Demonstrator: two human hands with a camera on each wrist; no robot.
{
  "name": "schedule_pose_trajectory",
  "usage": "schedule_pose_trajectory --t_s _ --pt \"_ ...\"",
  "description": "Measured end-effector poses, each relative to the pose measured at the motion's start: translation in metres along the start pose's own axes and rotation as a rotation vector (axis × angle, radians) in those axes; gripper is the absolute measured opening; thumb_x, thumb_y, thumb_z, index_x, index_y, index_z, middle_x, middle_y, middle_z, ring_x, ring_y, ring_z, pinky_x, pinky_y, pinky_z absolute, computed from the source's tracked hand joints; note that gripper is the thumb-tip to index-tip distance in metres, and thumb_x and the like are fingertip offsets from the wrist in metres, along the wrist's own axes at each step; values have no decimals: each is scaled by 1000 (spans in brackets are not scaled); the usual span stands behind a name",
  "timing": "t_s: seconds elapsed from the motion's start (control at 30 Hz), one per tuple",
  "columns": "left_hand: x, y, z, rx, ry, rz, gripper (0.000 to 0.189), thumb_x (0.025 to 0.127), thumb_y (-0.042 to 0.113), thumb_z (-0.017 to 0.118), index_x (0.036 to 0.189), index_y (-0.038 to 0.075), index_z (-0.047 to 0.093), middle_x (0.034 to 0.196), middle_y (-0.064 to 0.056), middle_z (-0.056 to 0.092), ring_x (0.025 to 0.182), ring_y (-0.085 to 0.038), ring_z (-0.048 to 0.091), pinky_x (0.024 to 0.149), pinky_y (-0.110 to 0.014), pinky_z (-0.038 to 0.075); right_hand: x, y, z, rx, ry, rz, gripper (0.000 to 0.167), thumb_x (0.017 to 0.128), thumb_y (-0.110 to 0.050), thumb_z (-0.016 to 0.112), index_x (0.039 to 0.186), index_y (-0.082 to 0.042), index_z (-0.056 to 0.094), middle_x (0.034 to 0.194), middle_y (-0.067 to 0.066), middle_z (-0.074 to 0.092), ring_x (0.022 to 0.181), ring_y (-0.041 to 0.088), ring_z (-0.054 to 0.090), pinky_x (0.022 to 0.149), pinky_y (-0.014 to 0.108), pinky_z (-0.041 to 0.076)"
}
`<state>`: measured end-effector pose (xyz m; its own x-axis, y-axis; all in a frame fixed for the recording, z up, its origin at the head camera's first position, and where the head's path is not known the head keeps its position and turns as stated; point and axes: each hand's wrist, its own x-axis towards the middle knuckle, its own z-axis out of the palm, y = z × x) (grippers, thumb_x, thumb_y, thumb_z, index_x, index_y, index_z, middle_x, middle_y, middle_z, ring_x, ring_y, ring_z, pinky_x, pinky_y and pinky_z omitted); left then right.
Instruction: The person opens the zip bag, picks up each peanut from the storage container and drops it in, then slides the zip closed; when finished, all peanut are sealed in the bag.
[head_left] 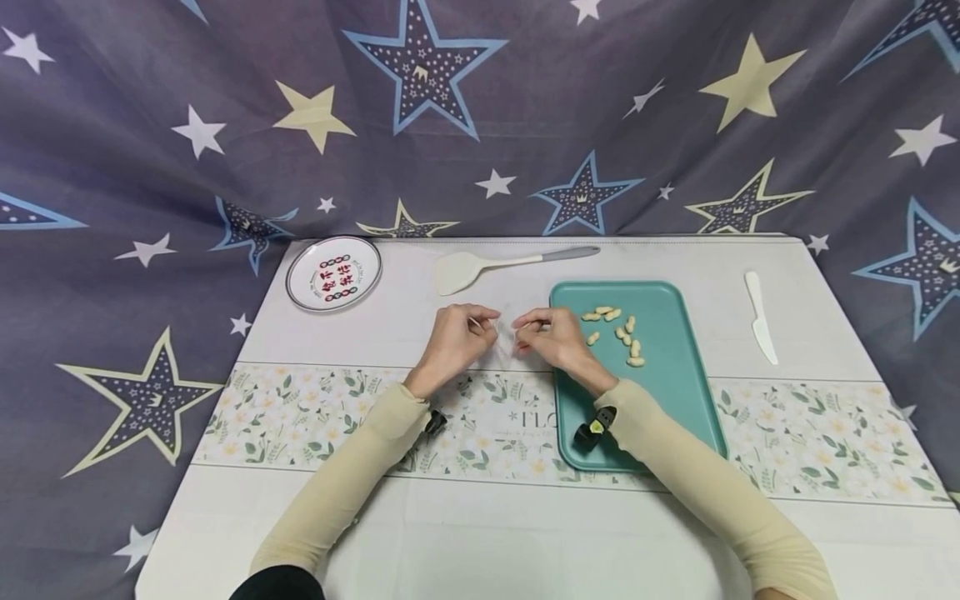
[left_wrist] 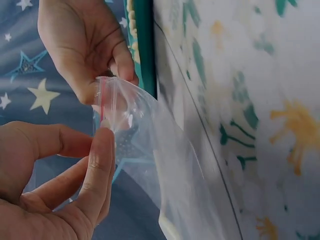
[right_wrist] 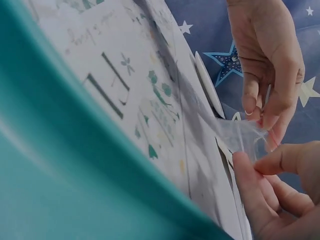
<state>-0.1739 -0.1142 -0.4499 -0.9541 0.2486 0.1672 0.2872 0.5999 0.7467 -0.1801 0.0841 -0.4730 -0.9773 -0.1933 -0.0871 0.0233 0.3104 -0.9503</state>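
Observation:
Between the two hands hangs a clear zip-lock bag (head_left: 505,343), its red seal line showing near the top edge in the left wrist view. My left hand (head_left: 459,340) pinches one side of the bag's mouth between thumb and fingers. Opposite it, my right hand (head_left: 553,337) pinches the other side, above the left edge of a teal tray (head_left: 645,425). The bag's body (left_wrist: 175,165) droops below the fingers, and nothing shows inside it. Several unshelled peanuts (head_left: 636,362) lie in the tray's upper half, to the right of my right hand.
A white spatula (head_left: 461,271) with a grey handle lies behind the hands. At the back left is a round white plate (head_left: 360,287) with red writing. To the right of the tray lies a white knife (head_left: 759,321). A star-patterned curtain (head_left: 525,108) hangs behind the table.

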Motion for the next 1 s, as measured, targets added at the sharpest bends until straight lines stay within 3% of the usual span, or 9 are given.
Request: schedule_pose_trajectory --t_s 0.2,0.33,0.47,0.6,0.7,0.83,1.0 --pt "1 4 0 -43 -11 61 27 99 10 66 122 0 76 98 -15 78 80 -23 77 74 -30 64 -1 -3 -5 32 4 -10 19 95 -2 68 109 3 77 94 22 76 78 34 78 73 43 67" --pt "3 2 -4 -49 -18 84 31 97 4 66 128 3 73 116 -15 75 103 -27 74 86 -36 65 -1 -5 -10 91 -18 0 22 96 -2 66 114 8 75 95 22 73 73 26 77 76 44 66" --pt "5 -2 -9 6 -90 158 58 88 9 78 144 8 61 144 -13 61 136 -30 56 113 -47 51 -3 -7 -16 140 -53 8 24 98 -1 65 118 9 72 103 22 70 76 20 77 83 47 65" --pt "8 -6 -9 70 -177 238 95 79 31 92 158 10 44 164 -10 42 155 -33 34 129 -56 28 -6 -9 -20 146 -67 11 23 99 -2 66 119 6 73 111 24 70 84 26 78 86 49 64" --pt "10 -7 -7 109 -208 270 114 71 41 97 162 10 35 169 -8 36 159 -32 28 133 -57 17 -6 -11 -21 149 -76 10 23 99 -3 66 119 5 73 114 25 71 81 19 78 86 48 64" --pt "11 -6 -3 146 -218 292 123 66 44 99 163 11 32 170 -6 34 160 -28 27 134 -56 9 -7 -14 -21 164 -98 10 25 99 -3 67 121 7 72 115 26 71 77 8 75 88 48 64" --pt "13 -6 1 150 -212 305 120 66 47 99 161 14 35 165 -5 41 155 -25 33 133 -50 18 -8 -14 -23 164 -115 16 24 100 -4 66 121 5 73 111 23 71 76 8 74 90 52 63"
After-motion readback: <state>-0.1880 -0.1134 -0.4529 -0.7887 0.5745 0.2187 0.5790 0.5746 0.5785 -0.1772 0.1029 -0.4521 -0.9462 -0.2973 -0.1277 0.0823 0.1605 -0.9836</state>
